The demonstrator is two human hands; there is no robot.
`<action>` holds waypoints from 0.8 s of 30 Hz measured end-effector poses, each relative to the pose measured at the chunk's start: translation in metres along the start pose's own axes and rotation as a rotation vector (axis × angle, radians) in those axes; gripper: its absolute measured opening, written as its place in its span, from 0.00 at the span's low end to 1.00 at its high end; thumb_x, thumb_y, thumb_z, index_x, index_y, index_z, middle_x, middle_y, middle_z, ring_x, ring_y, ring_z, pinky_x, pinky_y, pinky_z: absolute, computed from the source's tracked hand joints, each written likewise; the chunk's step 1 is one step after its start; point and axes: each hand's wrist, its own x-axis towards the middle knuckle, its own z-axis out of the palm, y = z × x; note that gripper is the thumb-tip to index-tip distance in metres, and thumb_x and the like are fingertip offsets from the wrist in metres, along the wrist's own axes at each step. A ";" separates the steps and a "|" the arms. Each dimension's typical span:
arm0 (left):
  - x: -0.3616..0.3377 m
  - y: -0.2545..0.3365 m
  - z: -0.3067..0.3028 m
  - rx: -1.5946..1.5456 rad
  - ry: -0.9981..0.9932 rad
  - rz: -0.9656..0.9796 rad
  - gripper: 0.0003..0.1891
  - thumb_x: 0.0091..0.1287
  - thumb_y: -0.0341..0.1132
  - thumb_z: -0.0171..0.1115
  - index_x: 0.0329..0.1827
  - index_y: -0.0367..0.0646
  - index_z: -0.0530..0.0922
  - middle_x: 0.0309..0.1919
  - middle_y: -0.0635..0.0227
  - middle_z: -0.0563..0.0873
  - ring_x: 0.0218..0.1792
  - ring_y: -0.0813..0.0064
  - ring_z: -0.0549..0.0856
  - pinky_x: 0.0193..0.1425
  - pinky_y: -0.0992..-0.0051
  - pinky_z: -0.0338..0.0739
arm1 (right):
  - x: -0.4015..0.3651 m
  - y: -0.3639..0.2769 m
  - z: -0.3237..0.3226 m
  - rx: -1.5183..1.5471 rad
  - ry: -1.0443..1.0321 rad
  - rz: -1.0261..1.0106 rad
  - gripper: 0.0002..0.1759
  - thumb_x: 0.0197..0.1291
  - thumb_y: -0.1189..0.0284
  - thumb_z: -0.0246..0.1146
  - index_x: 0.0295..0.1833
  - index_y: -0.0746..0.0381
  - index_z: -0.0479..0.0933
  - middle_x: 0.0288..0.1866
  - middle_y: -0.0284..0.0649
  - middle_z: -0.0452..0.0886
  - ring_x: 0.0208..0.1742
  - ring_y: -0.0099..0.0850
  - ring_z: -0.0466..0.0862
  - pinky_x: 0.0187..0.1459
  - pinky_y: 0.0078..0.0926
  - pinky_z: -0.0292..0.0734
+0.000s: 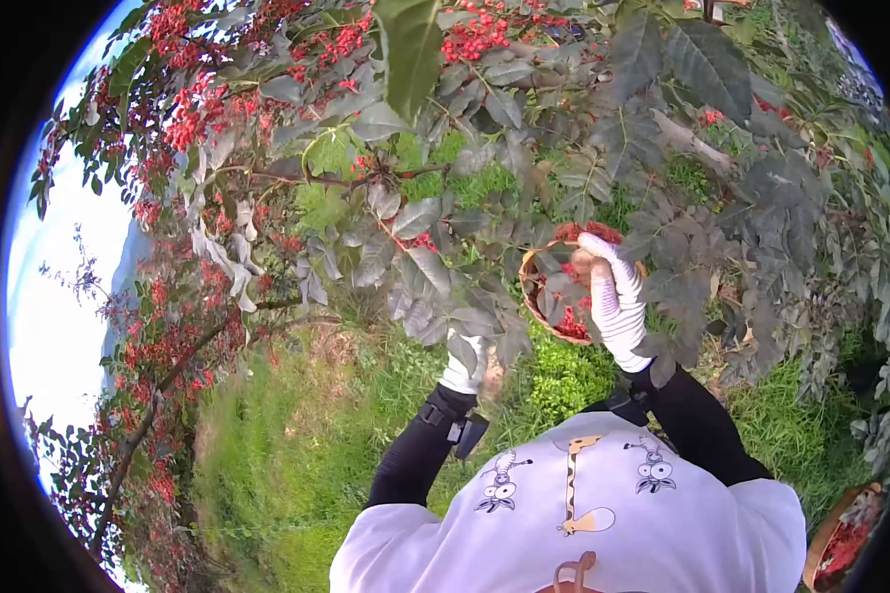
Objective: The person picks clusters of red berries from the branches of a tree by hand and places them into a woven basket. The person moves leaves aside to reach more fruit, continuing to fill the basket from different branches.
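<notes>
My right hand (613,287), in a white striped glove with bare fingertips, is at a round woven basket (528,287). Its fingers are bent together at the basket's upper rim, against reddish clusters; what they grip is too small to make out. Red berries (572,324) and some leaves lie inside the basket. To the left, my left hand (465,362), gloved in white, reaches up among grey-green leaves (425,267), which cover its fingers. A small red cluster (424,241) hangs on the branch above that hand.
Branches with red berry clusters (196,111) spread across the top and left. A bare branch (173,376) slants down at the left. Broad leaves (410,49) hang close to the camera. Another basket (819,553) of red berries stands at the lower right. Grass (277,445) covers the ground.
</notes>
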 end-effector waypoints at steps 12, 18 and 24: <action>0.035 0.291 0.008 -1.357 -0.073 -0.163 0.32 0.63 0.55 0.55 0.64 0.43 0.65 0.27 0.73 0.78 0.36 0.73 0.80 0.60 0.64 0.65 | 0.134 -0.036 0.133 0.763 -0.319 0.525 0.17 0.61 0.74 0.60 0.55 0.62 0.71 0.44 0.37 0.79 0.38 0.27 0.78 0.40 0.26 0.76; 0.021 0.276 -0.053 -1.710 -0.205 0.064 0.10 0.61 0.27 0.54 0.44 0.39 0.80 0.18 0.75 0.75 0.31 0.75 0.78 0.47 0.66 0.73 | 0.117 -0.006 0.173 1.073 -0.334 0.596 0.40 0.59 0.71 0.64 0.72 0.60 0.51 0.57 0.39 0.74 0.54 0.31 0.76 0.57 0.29 0.70; 0.008 0.258 -0.063 -1.723 -0.004 0.059 0.12 0.55 0.21 0.51 0.40 0.39 0.79 0.20 0.74 0.76 0.28 0.75 0.78 0.45 0.67 0.74 | 0.088 -0.017 0.188 0.631 -0.210 0.309 0.37 0.59 0.75 0.63 0.71 0.55 0.54 0.52 0.40 0.76 0.43 0.30 0.79 0.40 0.26 0.77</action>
